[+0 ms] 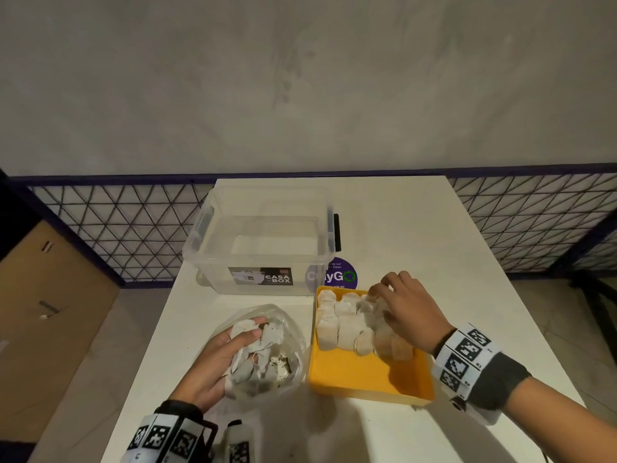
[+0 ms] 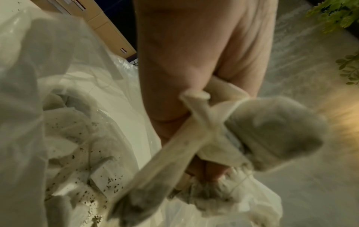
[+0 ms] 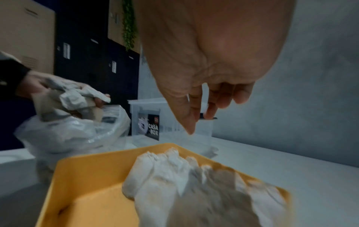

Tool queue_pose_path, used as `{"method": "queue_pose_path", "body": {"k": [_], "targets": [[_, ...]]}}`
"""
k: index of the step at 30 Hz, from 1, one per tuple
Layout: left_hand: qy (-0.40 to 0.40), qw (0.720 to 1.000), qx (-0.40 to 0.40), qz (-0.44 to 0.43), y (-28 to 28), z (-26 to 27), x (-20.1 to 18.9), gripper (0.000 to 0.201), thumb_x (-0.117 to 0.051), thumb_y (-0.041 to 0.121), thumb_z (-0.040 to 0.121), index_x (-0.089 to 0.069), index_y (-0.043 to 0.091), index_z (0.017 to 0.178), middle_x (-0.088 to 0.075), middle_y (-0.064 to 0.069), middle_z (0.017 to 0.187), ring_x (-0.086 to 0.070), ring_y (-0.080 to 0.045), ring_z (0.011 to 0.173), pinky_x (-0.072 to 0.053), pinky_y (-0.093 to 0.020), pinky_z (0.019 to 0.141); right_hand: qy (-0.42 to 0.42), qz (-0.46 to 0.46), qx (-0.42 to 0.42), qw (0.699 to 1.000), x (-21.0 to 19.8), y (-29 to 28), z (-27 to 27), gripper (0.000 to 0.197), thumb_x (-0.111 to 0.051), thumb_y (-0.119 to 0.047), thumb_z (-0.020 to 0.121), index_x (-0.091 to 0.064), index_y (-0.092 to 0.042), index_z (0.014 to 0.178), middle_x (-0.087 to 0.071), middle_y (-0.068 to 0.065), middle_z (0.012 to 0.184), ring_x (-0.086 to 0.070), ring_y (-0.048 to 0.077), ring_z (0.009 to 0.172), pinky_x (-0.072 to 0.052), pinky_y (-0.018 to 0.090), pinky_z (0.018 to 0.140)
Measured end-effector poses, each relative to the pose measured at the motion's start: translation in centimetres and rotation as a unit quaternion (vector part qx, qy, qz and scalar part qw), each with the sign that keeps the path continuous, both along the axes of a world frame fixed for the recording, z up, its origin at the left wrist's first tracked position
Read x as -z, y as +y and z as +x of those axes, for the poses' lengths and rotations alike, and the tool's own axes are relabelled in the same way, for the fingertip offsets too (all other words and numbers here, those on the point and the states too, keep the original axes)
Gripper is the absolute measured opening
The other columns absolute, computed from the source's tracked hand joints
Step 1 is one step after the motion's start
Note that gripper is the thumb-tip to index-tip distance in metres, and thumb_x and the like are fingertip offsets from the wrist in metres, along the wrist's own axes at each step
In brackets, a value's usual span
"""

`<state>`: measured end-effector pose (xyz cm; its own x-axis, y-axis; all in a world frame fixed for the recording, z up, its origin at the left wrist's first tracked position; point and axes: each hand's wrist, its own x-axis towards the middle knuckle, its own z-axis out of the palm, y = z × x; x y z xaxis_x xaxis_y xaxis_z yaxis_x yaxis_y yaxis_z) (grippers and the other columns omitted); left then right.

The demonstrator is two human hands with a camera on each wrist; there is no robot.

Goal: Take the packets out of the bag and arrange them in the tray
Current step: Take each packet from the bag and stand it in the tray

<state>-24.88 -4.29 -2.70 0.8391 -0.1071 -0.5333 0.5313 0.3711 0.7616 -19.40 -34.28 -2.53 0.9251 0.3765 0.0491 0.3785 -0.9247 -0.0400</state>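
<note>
Left hand (image 1: 213,359) clutches packets (image 1: 248,342); right hand (image 1: 409,312) hovers, fingers slack.

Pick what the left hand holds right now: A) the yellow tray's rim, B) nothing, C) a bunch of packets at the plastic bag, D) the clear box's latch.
C: the left hand grips several packets at the mouth of the plastic bag, away from the yellow tray.

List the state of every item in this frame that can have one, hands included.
Bag: open, packets still inside.
Tray: far half filled with rows of packets, near half bare.
Storage box: lid off, looks empty.
Left hand: grips a bunch of packets at the bag's mouth.
Right hand: over the tray's packets, fingers loosely bent, holding nothing.
</note>
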Motion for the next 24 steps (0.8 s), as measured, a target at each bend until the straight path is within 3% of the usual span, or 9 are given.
{"method": "queue_pose_path", "body": {"k": [2, 4, 9, 11, 13, 15, 16, 19, 24], "targets": [[0.001, 0.999, -0.020, -0.026, 0.1, 0.1, 0.0, 0.026, -0.054, 0.002, 0.089, -0.067, 0.007, 0.111, -0.071, -0.017, 0.106, -0.073, -0.020, 0.079, -0.055, -0.023, 0.055, 0.033, 0.063, -0.032, 0.997, -1.3, 2.0, -0.3, 0.037, -0.068, -0.014, 0.076, -0.059, -0.019, 0.111, -0.055, 0.002, 0.111, -0.049, 0.021, 0.101, -0.042, 0.029, 0.082], [0.003, 0.997, -0.040, -0.060, 0.1, 0.1, -0.3, 0.026, -0.052, 0.002, 0.089, -0.065, 0.005, 0.112, -0.073, -0.017, 0.099, -0.073, -0.021, 0.072, -0.055, -0.024, 0.053, 0.069, 0.120, -0.081, 0.987, -2.1, 4.0, -0.6, 0.030, -0.055, -0.014, 0.087, -0.052, -0.019, 0.117, -0.047, -0.003, 0.118, -0.040, 0.014, 0.109, -0.034, 0.022, 0.089], [-0.017, 0.988, -0.085, -0.126, -0.1, 0.4, -0.9, 0.027, -0.049, 0.003, 0.090, -0.061, 0.006, 0.114, -0.074, -0.008, 0.081, -0.068, -0.013, 0.057, -0.053, -0.020, 0.049, 0.235, 0.261, -0.141, 0.926, -2.9, 9.3, -1.7, 0.033, -0.052, -0.008, 0.087, -0.044, -0.014, 0.119, -0.043, -0.006, 0.108, -0.038, 0.002, 0.091, -0.033, 0.008, 0.078], [-0.022, 0.985, -0.101, -0.138, -0.4, 0.3, -1.4, 0.025, -0.048, 0.003, 0.092, -0.061, 0.006, 0.113, -0.074, -0.007, 0.080, -0.068, -0.013, 0.056, -0.052, -0.019, 0.047, 0.311, 0.283, -0.141, 0.896, -2.6, 11.0, -1.8, 0.047, -0.057, -0.011, 0.086, -0.035, -0.013, 0.127, -0.045, -0.002, 0.113, -0.043, 0.005, 0.090, -0.038, 0.012, 0.080], [-0.027, 0.982, -0.106, -0.152, -0.7, 0.2, -1.8, 0.031, -0.061, 0.007, 0.083, -0.061, 0.008, 0.114, -0.074, -0.013, 0.091, -0.072, -0.019, 0.068, -0.056, -0.026, 0.053, 0.366, 0.292, -0.141, 0.872, -2.4, 12.3, -1.9, 0.067, -0.062, -0.016, 0.086, -0.020, -0.013, 0.138, -0.049, 0.005, 0.125, -0.052, 0.016, 0.103, -0.044, 0.026, 0.092], [-0.024, 0.979, -0.109, -0.173, -0.8, 0.2, -1.7, 0.057, -0.083, 0.012, 0.062, -0.063, 0.008, 0.116, -0.071, -0.019, 0.106, -0.072, -0.027, 0.084, -0.059, -0.036, 0.061, 0.403, 0.303, -0.147, 0.851, -2.4, 13.3, -1.8, 0.084, -0.066, -0.019, 0.085, -0.006, -0.015, 0.144, -0.047, 0.005, 0.134, -0.051, 0.014, 0.113, -0.041, 0.020, 0.097], [-0.021, 0.977, -0.109, -0.184, -0.9, 0.1, -1.8, 0.058, -0.083, 0.012, 0.061, -0.063, 0.008, 0.115, -0.070, -0.020, 0.108, -0.072, -0.029, 0.088, -0.059, -0.040, 0.064, 0.418, 0.313, -0.147, 0.840, -2.4, 13.7, -1.8, 0.088, -0.067, -0.019, 0.084, -0.003, -0.017, 0.144, -0.045, 0.003, 0.136, -0.048, 0.011, 0.115, -0.038, 0.016, 0.096], [-0.019, 0.972, -0.111, -0.205, -0.7, 0.0, -1.6, 0.049, -0.076, 0.012, 0.068, -0.063, 0.010, 0.116, -0.070, -0.019, 0.106, -0.071, -0.031, 0.088, -0.059, -0.044, 0.068, 0.441, 0.346, -0.131, 0.818, -2.5, 14.4, -1.2, 0.082, -0.066, -0.017, 0.084, -0.010, -0.015, 0.144, -0.042, 0.001, 0.138, -0.045, 0.012, 0.121, -0.037, 0.020, 0.102], [-0.039, 0.966, -0.115, -0.227, -0.3, -0.1, -1.1, 0.079, -0.095, 0.012, 0.038, -0.066, 0.009, 0.111, -0.069, -0.020, 0.108, -0.071, -0.031, 0.089, -0.059, -0.041, 0.066, 0.436, 0.340, -0.110, 0.826, -1.8, 14.6, -0.5, 0.068, -0.069, -0.024, 0.082, -0.032, -0.013, 0.138, -0.048, 0.007, 0.134, -0.049, 0.021, 0.122, -0.040, 0.040, 0.106]]}}
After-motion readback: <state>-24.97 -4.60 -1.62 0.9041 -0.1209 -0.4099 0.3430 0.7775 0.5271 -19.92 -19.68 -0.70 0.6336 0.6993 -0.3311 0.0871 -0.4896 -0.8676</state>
